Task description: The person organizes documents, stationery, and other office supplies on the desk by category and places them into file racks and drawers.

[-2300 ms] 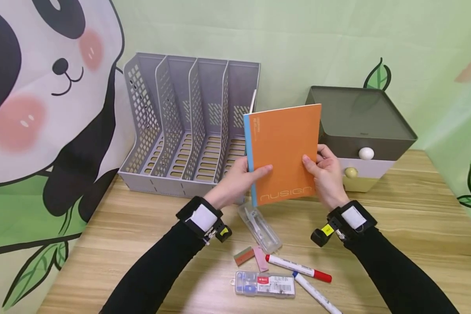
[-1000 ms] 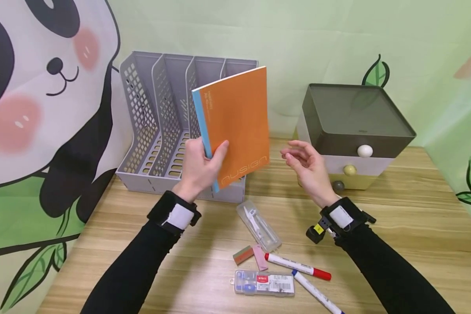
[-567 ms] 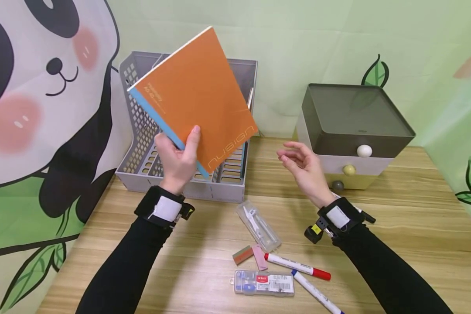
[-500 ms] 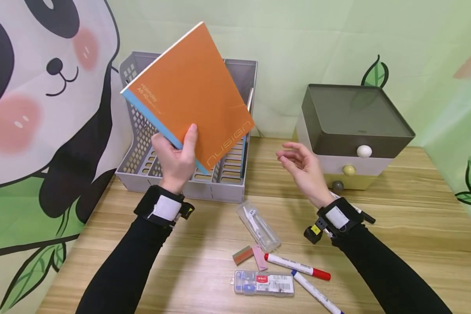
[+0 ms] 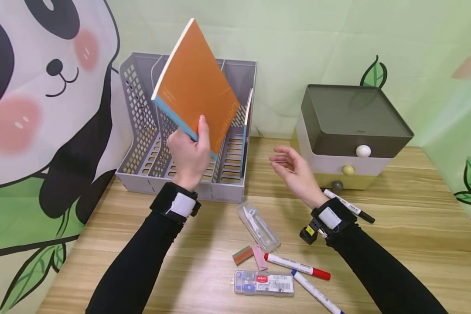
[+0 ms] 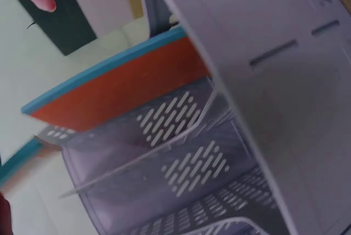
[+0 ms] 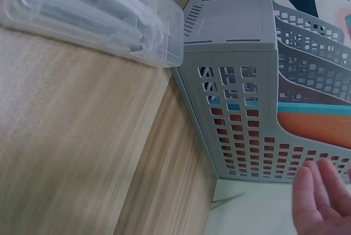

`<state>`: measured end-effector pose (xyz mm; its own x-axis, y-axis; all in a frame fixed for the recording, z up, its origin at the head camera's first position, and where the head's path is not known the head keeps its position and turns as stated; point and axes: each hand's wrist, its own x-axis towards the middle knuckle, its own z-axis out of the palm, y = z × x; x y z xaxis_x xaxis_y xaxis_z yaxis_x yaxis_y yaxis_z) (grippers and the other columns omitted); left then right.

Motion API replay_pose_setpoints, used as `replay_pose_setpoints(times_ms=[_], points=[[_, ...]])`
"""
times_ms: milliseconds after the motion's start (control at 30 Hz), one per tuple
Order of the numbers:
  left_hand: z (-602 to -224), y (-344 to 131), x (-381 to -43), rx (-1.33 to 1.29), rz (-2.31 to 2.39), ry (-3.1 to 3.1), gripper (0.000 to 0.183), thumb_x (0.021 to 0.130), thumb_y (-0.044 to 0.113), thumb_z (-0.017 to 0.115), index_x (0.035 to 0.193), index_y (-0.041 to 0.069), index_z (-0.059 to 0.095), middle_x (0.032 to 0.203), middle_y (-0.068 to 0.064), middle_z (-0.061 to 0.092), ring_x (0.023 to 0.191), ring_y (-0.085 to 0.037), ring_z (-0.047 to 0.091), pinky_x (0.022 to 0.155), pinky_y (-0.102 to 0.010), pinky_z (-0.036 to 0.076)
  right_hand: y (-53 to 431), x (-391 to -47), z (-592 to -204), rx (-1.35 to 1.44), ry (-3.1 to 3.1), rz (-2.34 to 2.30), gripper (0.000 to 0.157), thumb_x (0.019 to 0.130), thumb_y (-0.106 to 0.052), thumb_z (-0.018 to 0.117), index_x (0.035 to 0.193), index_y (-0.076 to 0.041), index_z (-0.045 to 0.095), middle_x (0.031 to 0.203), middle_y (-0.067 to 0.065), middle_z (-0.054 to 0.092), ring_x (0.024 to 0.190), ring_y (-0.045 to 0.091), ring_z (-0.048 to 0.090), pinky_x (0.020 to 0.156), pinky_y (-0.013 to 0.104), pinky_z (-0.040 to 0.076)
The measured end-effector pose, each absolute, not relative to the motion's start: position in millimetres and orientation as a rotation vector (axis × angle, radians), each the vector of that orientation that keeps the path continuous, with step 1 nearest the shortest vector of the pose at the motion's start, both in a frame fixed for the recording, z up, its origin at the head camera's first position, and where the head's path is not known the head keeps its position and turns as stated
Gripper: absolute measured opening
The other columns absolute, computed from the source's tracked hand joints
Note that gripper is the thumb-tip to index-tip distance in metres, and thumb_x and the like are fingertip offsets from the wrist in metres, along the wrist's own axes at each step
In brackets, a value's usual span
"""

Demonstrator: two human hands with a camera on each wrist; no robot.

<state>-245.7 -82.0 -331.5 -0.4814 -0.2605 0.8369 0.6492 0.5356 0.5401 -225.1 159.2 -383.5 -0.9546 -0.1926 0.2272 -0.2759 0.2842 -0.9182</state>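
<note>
My left hand (image 5: 190,152) grips an orange notebook (image 5: 198,83) by its blue spine, thumb across the cover. The notebook is tilted, its upper corner above the grey file rack (image 5: 227,192) and its lower corner over the middle-right compartments. Inside the rightmost compartment a second notebook (image 5: 246,131) stands upright; its blue spine and orange cover show in the left wrist view. To the right of the rack, my right hand (image 5: 294,174) hovers with loosely bent fingers, holding nothing. In the right wrist view its fingers (image 7: 315,191) appear near the rack's perforated side.
A small drawer box (image 5: 357,117) with round knobs stands at the right. On the wooden table (image 5: 102,244) lie a clear compass case (image 5: 259,226), an eraser (image 5: 243,255), a pink strip (image 5: 260,258), a labelled plastic box (image 5: 264,282), and red (image 5: 298,267), blue (image 5: 315,291) and black (image 5: 349,206) markers.
My right hand has let go of the notebook and drawn back. The left hand has carried it leftward over the rack, tilted it, and most recently turned it more edge-on.
</note>
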Motion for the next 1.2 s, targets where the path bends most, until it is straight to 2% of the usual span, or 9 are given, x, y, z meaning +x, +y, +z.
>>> replay_pose_setpoints(times_ms=[167, 367, 567, 833, 1000, 1200], points=[[-343, -69, -254, -0.301, -1.002, -1.903, 0.031, 0.097, 0.019, 0.049, 0.07, 0.003, 0.048, 0.048, -0.003, 0.037, 0.039, -0.017, 0.028, 0.04, -0.031, 0.017, 157, -224, -385, 0.449, -2.552, 1.757, 0.039, 0.092, 0.0, 0.055, 0.13, 0.003, 0.045, 0.119, 0.024, 0.058, 0.111, 0.033, 0.055, 0.097, 0.043, 0.044], [-359, -54, -265, -0.302, -0.929, -2.039, 0.022, 0.096, 0.018, 0.05, 0.086, -0.001, 0.057, 0.049, -0.005, 0.044, 0.04, -0.021, 0.04, 0.039, -0.035, 0.026, 156, -224, -387, 0.467, -2.577, 1.747, 0.04, 0.093, 0.0, 0.054, 0.131, 0.003, 0.044, 0.12, 0.024, 0.057, 0.11, 0.033, 0.056, 0.097, 0.042, 0.045], [-374, -43, -272, -0.253, -0.908, -2.199, 0.02, 0.098, 0.019, 0.05, 0.091, 0.001, 0.056, 0.053, -0.008, 0.047, 0.046, -0.026, 0.05, 0.042, -0.041, 0.036, 155, -224, -389, 0.495, -2.581, 1.744, 0.04, 0.092, 0.001, 0.054, 0.131, 0.003, 0.045, 0.119, 0.026, 0.057, 0.109, 0.036, 0.056, 0.096, 0.044, 0.045], [-394, -34, -280, -0.209, -0.945, -2.342, 0.017, 0.098, 0.019, 0.05, 0.093, 0.003, 0.055, 0.059, -0.008, 0.051, 0.051, -0.026, 0.05, 0.044, -0.038, 0.033, 157, -224, -391, 0.511, -2.596, 1.742, 0.041, 0.092, 0.002, 0.053, 0.132, 0.004, 0.043, 0.12, 0.027, 0.056, 0.109, 0.037, 0.056, 0.097, 0.045, 0.045], [-401, -32, -285, -0.185, -0.99, -2.438, 0.018, 0.098, 0.017, 0.05, 0.106, 0.003, 0.058, 0.078, -0.015, 0.066, 0.066, -0.031, 0.062, 0.054, -0.043, 0.046, 159, -225, -392, 0.524, -2.62, 1.73, 0.042, 0.093, 0.002, 0.053, 0.133, 0.003, 0.042, 0.122, 0.028, 0.056, 0.109, 0.039, 0.056, 0.096, 0.046, 0.045], [-405, -32, -285, -0.184, -1.055, -2.591, 0.036, 0.097, 0.015, 0.051, 0.131, 0.002, 0.049, 0.098, -0.02, 0.067, 0.082, -0.033, 0.065, 0.068, -0.046, 0.052, 157, -225, -393, 0.534, -2.642, 1.724, 0.042, 0.093, 0.002, 0.053, 0.133, 0.003, 0.042, 0.122, 0.027, 0.056, 0.109, 0.039, 0.056, 0.095, 0.045, 0.046]])
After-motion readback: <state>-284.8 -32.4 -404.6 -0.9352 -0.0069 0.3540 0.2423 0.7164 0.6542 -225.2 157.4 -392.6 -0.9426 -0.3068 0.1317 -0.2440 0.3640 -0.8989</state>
